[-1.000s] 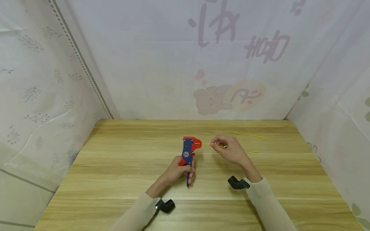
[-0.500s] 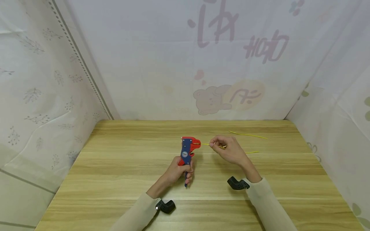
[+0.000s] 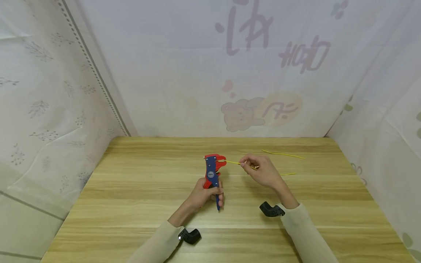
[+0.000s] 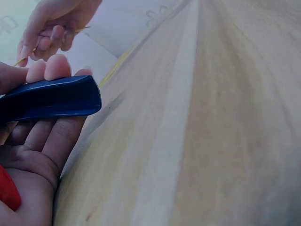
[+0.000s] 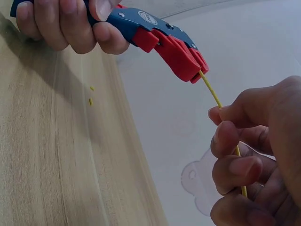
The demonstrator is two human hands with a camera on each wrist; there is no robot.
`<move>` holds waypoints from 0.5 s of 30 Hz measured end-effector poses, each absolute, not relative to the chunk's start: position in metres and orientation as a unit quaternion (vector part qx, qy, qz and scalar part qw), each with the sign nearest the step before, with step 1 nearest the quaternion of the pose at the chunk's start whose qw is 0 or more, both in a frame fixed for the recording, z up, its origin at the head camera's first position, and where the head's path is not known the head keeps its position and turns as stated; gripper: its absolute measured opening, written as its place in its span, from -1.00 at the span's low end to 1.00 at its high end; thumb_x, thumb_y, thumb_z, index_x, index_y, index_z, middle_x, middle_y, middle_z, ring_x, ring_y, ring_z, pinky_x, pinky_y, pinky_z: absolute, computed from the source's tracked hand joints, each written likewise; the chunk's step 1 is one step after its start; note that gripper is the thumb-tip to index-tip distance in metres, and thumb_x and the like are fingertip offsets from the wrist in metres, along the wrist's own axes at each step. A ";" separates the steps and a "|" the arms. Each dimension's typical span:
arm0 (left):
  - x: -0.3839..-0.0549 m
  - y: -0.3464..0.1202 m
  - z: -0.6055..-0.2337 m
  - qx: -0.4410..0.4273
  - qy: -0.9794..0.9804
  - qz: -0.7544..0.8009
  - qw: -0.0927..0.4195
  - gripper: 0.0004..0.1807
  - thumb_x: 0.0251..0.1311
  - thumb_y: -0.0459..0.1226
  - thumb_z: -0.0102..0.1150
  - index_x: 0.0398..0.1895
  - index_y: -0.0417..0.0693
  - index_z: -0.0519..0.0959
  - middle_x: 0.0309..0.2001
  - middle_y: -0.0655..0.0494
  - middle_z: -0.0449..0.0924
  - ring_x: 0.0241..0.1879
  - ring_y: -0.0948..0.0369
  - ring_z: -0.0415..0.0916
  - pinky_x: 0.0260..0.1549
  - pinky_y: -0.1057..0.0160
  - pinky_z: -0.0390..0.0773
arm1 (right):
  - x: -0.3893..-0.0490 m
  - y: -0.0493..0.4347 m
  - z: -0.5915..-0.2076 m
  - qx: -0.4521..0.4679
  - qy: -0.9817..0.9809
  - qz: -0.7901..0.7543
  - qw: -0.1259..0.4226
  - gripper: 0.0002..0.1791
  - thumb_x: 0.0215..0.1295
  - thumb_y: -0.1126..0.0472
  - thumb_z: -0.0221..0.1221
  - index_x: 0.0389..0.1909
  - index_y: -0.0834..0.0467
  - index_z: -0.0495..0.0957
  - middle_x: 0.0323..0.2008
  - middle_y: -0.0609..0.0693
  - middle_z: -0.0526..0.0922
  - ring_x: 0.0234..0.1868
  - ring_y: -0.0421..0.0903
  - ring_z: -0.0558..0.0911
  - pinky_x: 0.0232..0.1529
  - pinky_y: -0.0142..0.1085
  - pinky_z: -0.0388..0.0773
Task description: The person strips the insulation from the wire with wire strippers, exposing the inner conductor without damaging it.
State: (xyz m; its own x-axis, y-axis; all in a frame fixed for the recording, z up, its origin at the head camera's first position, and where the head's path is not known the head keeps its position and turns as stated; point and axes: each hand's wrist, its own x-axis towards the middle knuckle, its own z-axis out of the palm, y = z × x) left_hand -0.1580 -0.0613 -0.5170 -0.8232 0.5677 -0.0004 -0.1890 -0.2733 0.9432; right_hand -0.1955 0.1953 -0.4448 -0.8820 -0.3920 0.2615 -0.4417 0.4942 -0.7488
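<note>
My left hand (image 3: 200,193) holds a blue-and-red wire stripper (image 3: 211,170) by its handles, head pointing away from me. In the left wrist view the fingers curl over the blue handle (image 4: 56,96). To the right, my right hand (image 3: 263,171) pinches a yellow wire (image 3: 232,162) between thumb and fingertips. The wire's far end enters the red jaws of the stripper; how deep it reaches is hidden. In the right wrist view the wire (image 5: 210,88) runs straight from the jaws to the pinch, then down past the curled fingers.
Another yellow wire (image 3: 283,154) lies on the wooden table (image 3: 141,182) at the back right. A yellow length (image 3: 288,174) shows beyond my right wrist; whether it is separate I cannot tell. Two tiny yellow bits (image 5: 91,94) lie below the stripper.
The stripper's head has shifted slightly left and away from me, and its lower handle has swung right. More yellow wire shows between jaws and right hand, which has hardly moved.
</note>
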 end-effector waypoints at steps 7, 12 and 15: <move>-0.159 -0.061 -0.517 0.184 0.543 0.783 0.242 -0.95 0.33 -0.54 0.02 -0.25 -0.28 0.43 -0.50 0.05 0.65 -0.52 0.16 0.69 -0.41 0.17 0.78 | -0.197 0.199 -0.444 0.233 -0.866 0.443 0.025 -0.91 0.46 0.20 0.23 -0.16 0.08 0.70 -0.52 -0.08 0.65 -0.55 -0.26 0.51 -0.52 -0.41 0.44; -0.160 -0.061 -0.517 0.180 0.542 0.784 0.243 -0.94 0.36 -0.54 -0.01 -0.23 -0.27 0.42 -0.49 0.06 0.66 -0.50 0.16 0.71 -0.36 0.14 0.79 | -0.198 0.206 -0.444 0.216 -0.878 0.427 0.020 -0.88 0.48 0.18 0.20 -0.13 0.07 0.70 -0.50 0.00 0.64 -0.56 -0.26 0.49 -0.58 -0.40 0.38; -0.160 -0.061 -0.519 0.179 0.542 0.784 0.243 -0.96 0.37 -0.53 -0.01 -0.20 -0.30 0.41 -0.49 0.08 0.67 -0.49 0.16 0.71 -0.36 0.15 0.79 | -0.199 0.212 -0.444 0.200 -0.887 0.415 0.017 -0.87 0.50 0.16 0.18 -0.12 0.04 0.69 -0.47 -0.02 0.62 -0.56 -0.25 0.48 -0.61 -0.40 0.34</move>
State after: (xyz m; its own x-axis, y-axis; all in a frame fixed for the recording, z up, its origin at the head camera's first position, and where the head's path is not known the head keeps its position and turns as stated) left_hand -0.1599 -0.0611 -0.5186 -0.8185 0.5743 0.0171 -0.1866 -0.2939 0.9374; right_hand -0.1987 0.2117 -0.4443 -0.9192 -0.3411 0.1967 -0.3696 0.5757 -0.7293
